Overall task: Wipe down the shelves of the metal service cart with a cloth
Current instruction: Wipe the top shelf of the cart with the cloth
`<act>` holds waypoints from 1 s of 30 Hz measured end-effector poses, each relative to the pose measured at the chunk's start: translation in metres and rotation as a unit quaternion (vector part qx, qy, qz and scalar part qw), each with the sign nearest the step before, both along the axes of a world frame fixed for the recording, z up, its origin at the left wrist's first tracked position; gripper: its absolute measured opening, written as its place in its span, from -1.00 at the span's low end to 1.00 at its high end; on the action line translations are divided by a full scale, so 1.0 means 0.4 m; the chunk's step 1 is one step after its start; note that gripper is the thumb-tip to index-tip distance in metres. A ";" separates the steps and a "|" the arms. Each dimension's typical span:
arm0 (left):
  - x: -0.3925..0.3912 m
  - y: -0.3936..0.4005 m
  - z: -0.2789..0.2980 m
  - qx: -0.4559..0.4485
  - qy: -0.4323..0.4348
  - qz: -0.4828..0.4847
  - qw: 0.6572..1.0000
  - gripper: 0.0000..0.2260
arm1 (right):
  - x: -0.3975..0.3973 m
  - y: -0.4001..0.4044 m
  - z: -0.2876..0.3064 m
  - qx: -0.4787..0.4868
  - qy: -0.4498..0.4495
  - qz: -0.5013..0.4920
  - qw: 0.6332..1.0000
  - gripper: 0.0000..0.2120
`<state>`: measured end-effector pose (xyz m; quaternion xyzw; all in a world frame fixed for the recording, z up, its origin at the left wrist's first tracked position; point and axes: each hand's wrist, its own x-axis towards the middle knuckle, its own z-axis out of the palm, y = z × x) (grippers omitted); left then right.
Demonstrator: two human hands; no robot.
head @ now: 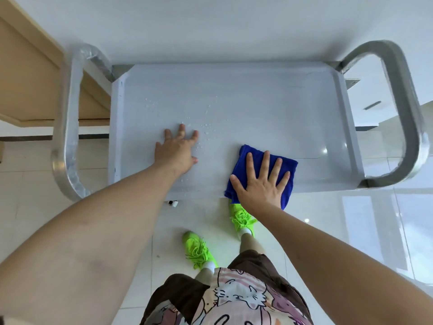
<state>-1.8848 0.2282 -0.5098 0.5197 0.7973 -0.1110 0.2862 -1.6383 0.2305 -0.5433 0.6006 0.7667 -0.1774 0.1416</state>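
Head view:
Count: you have two hands, one cloth [262, 170], one cart top shelf [246, 102], two handles.
Right hand [261, 181]: your fingers are spread flat, pressing the blue cloth at the shelf's near edge; the cloth overhangs that edge.
Left hand [177, 150]: released, fingers straight on the bare shelf, grasping nothing.
Room: water droplets [201, 127] lie just beyond your left fingers; the shelf's far half is bare.
Edges: the shelf has a raised rim, with handle loops [398, 109] at both ends.

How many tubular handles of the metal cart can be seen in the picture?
2. The left handle loops at the left end of the top shelf; the right handle loops at its right end.
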 end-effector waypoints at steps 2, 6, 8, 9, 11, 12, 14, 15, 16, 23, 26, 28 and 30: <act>-0.005 -0.002 0.003 -0.002 0.002 -0.005 1.000 -0.32 | -0.045 -0.028 0.004 -0.005 0.017 0.018 1.000 -0.24; -0.003 -0.005 0.004 0.001 0.005 -0.008 1.000 -0.31 | -0.136 -0.068 0.014 -0.018 0.039 0.068 0.997 -0.28; -0.003 -0.003 0.004 -0.001 0.009 -0.011 1.000 -0.31 | -0.166 -0.068 0.018 -0.018 0.049 0.084 0.995 -0.31; -0.004 -0.002 0.004 -0.001 0.010 -0.013 1.000 -0.32 | -0.174 -0.062 0.019 -0.015 0.054 0.090 0.994 -0.33; -0.005 0.001 0.004 -0.002 0.013 -0.018 1.000 -0.33 | -0.182 -0.046 0.020 -0.001 0.058 0.103 0.993 -0.34; -0.006 0.004 0.005 -0.003 0.015 -0.020 1.000 -0.34 | -0.184 -0.036 0.018 0.006 0.060 0.108 0.992 -0.34; -0.006 0.013 0.008 -0.009 0.016 -0.024 1.000 -0.34 | -0.191 -0.011 0.010 0.019 0.064 0.106 0.992 -0.36; -0.006 0.016 0.009 -0.011 0.016 -0.026 0.999 -0.34 | -0.199 0.006 0.004 0.026 0.066 0.102 0.992 -0.37; -0.007 0.018 0.009 -0.011 0.016 -0.029 0.999 -0.35 | -0.210 0.029 -0.003 0.031 0.066 0.097 0.993 -0.38; -0.003 0.005 0.004 -0.001 0.046 -0.047 0.998 -0.27 | -0.324 0.255 -0.040 0.056 0.067 0.076 0.993 -0.42; -0.008 0.018 0.006 -0.014 0.027 -0.028 0.999 -0.26 | -0.360 0.319 -0.043 0.067 0.069 0.089 0.991 -0.40; -0.010 0.023 0.006 -0.019 0.022 -0.029 0.999 -0.25 | -0.380 0.351 -0.042 0.072 0.070 0.098 0.990 -0.38; -0.013 0.025 0.005 -0.024 0.024 -0.032 0.999 -0.25 | -0.404 0.386 -0.041 0.077 0.068 0.105 0.989 -0.36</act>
